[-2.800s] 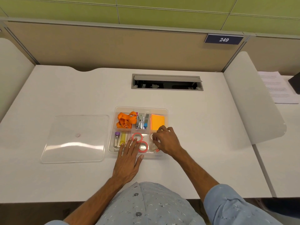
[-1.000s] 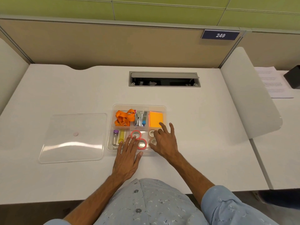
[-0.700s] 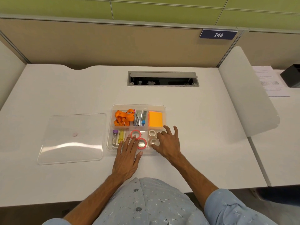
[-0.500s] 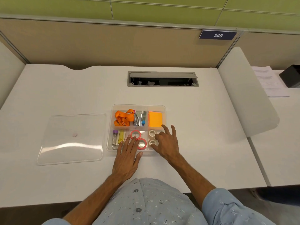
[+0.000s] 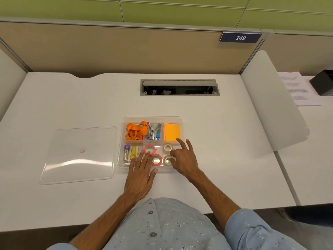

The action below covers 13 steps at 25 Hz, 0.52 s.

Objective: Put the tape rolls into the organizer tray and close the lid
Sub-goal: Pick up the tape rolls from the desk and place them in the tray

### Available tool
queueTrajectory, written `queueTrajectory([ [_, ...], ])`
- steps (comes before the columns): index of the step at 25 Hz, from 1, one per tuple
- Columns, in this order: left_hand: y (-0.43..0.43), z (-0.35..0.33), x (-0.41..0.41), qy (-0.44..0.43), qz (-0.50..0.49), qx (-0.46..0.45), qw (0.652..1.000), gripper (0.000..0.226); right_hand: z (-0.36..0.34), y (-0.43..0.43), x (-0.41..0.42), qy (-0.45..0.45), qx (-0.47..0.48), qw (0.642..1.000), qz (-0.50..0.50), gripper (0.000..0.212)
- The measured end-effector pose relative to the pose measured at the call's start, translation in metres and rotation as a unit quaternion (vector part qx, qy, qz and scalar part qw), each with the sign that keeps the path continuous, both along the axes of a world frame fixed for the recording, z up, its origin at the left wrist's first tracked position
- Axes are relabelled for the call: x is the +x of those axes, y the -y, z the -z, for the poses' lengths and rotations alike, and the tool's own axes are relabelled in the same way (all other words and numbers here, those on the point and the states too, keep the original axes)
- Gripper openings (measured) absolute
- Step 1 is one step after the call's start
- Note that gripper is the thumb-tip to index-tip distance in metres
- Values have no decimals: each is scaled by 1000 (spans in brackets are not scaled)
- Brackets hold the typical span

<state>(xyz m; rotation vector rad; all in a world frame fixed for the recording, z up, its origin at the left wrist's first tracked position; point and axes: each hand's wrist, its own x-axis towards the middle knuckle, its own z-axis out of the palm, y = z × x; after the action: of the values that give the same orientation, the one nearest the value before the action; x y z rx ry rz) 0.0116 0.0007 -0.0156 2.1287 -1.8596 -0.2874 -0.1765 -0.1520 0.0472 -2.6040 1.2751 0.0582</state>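
Pink tape rolls [image 5: 152, 154] under left hand [image 5: 140, 175]

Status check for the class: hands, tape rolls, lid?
Both hands open, empty, fingers resting in the tray. Four tape rolls in. Lid off, flat left of tray. Nothing blocking.

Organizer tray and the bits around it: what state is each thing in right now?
Organizer tray: open, no lid on.
Lid: flat on the desk, left of the tray.
Pink tape rolls: in the tray.
White tape rolls: in the tray.
Left hand: flat, holding nothing.
Right hand: open, holding nothing.
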Motion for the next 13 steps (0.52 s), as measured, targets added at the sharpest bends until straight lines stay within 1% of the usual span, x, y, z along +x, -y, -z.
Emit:
queueTrajectory([
  [2, 0, -1, -1, -1, 0, -3, 1000, 69, 2, 0, -2, -25, -3, 1000, -13, 24],
  [4, 0, -1, -1, 0, 0, -5, 1000, 69, 4, -1, -2, -14, -1, 1000, -16, 25],
  [8, 0, -1, -1, -1, -3, -7, 1000, 69, 11, -2, -1, -4, -21, 999, -29, 34],
  [13, 0, -1, -3, 4, -9, -4, 1000, 69, 14, -2, -3, 4, -29, 999, -40, 36],
])
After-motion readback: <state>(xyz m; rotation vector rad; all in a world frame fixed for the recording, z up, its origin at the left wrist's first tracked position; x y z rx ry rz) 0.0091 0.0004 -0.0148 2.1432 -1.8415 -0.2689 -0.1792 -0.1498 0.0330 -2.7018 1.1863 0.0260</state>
